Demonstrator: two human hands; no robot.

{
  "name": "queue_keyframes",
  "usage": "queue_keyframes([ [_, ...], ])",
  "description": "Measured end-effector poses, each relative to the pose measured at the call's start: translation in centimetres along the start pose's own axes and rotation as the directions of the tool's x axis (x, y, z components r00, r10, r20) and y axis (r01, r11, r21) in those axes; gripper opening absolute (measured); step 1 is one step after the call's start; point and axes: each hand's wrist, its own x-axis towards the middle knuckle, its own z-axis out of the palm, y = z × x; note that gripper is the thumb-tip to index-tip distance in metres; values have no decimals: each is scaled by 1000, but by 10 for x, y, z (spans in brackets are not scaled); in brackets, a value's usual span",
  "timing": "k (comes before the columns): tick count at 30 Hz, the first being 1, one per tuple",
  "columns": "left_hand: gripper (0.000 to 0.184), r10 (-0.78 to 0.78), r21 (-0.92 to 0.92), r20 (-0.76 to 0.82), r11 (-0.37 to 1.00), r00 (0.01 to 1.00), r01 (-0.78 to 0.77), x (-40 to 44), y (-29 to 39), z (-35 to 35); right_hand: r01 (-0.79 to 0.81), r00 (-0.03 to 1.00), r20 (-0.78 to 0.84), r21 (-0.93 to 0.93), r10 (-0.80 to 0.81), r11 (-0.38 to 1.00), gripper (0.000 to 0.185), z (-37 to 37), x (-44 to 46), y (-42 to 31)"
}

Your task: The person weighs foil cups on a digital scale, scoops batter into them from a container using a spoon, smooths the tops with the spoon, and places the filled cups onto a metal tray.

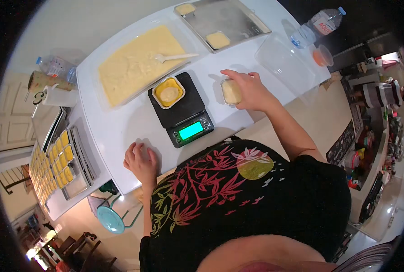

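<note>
On the white table, a black digital scale (180, 103) with a lit green display bears a small foil cup (168, 92) of yellow filling with a paler dollop in it. To the right of the scale, my right hand (249, 90) grips a foil cup (232, 92) with pale contents by its rim. My left hand (141, 161) rests on the table near the front edge, left of the scale, its fingers spread and slightly curled, holding nothing. A clear tray (134, 68) of pale yellow batter lies behind the scale, with a white spatula (177, 57) in it.
A metal tray (229, 18) at the back holds two pale-filled cups. At the right are a clear plastic container (283, 59), a water bottle (319, 27) and a small orange-tinted cup (322, 55). Trays of yellow-filled cups (62, 158) stand at the left, near a teal stool (111, 219).
</note>
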Motion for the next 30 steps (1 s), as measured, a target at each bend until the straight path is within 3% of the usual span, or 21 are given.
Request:
queue_keyframes([
  [4,32,13,-5,-2,1000,1000,-13,1,1,2,-14,997,77,-37,17,999,98,6,6,7],
  [7,32,5,8,-11,1000,1000,-5,-2,-1,1,44,999,12,-101,-43,994,96,-1,1,9],
  [10,32,8,4,-22,1000,1000,-8,-1,-1,4,-85,996,-17,-100,84,991,99,-12,-7,15],
  [13,32,4,15,-22,1000,1000,-4,0,1,4,-166,985,12,334,172,928,103,-27,-18,19],
  [16,32,-4,12,-13,1000,1000,4,1,4,1,-312,947,62,393,314,865,109,-24,-17,-1],
  [19,32,-5,22,-4,1000,1000,5,1,4,1,-297,950,-23,246,312,923,109,3,-9,-7],
  [22,32,-2,29,-10,1000,1000,2,0,0,4,-350,934,-7,182,357,919,105,11,-4,-10],
  [28,32,-6,33,-13,999,1000,6,-1,0,4,-151,988,23,238,150,959,99,4,-5,-2],
  [30,32,-5,28,-6,1000,1000,5,-1,1,3,-109,994,-3,29,109,994,100,8,-7,-1],
])
